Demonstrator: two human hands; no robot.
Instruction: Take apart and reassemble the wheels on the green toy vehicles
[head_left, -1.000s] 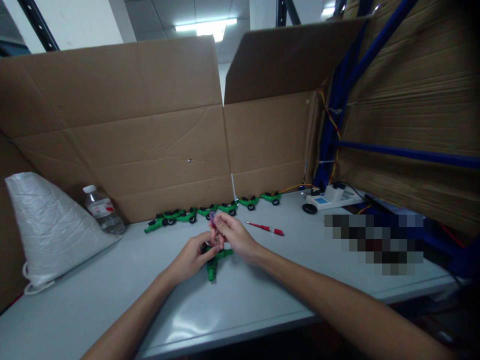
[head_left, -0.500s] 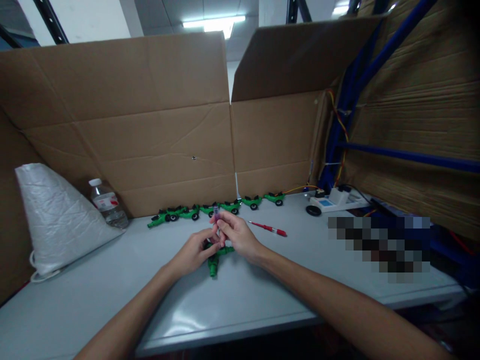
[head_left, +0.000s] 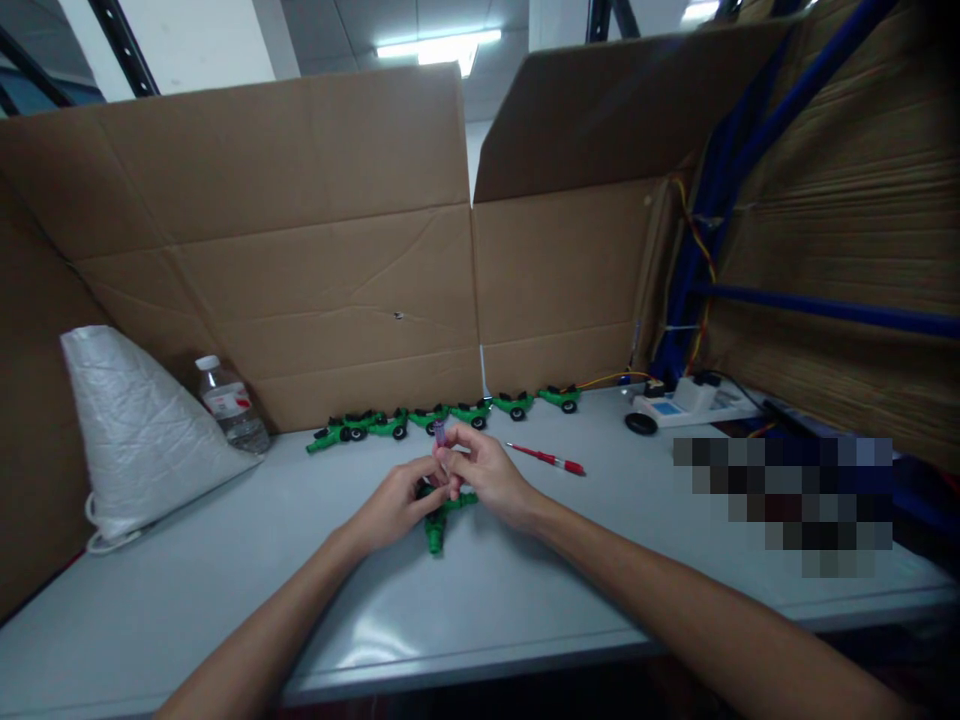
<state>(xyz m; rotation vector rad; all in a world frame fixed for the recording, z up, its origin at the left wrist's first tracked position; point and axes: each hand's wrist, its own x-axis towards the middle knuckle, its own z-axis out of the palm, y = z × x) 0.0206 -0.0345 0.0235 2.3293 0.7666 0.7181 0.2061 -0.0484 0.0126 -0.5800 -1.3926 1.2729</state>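
My right hand (head_left: 493,478) is closed around a small screwdriver with a clear purple handle (head_left: 440,433), held upright. Its tip is hidden by my fingers. Below it, my left hand (head_left: 391,507) pinches a green toy piece (head_left: 435,536) with stubby arms, low over the table. The fingers of both hands meet above this piece and cover its middle. To the right of my right hand lies a red screwdriver (head_left: 553,460). Behind the hands, several green toy vehicles (head_left: 515,404) with black wheels stand in a row.
A silvery padded bag (head_left: 142,440) and a water bottle (head_left: 232,410) stand at the left. On the right are a white power strip (head_left: 697,402), a black ring-shaped piece (head_left: 640,424) and a blurred-out patch. Cardboard walls (head_left: 337,270) and a blue metal frame (head_left: 686,300) enclose the table (head_left: 330,610).
The whole view has shifted slightly, so things appear a little further right. Both hands keep their hold on the screwdriver and the green piece.
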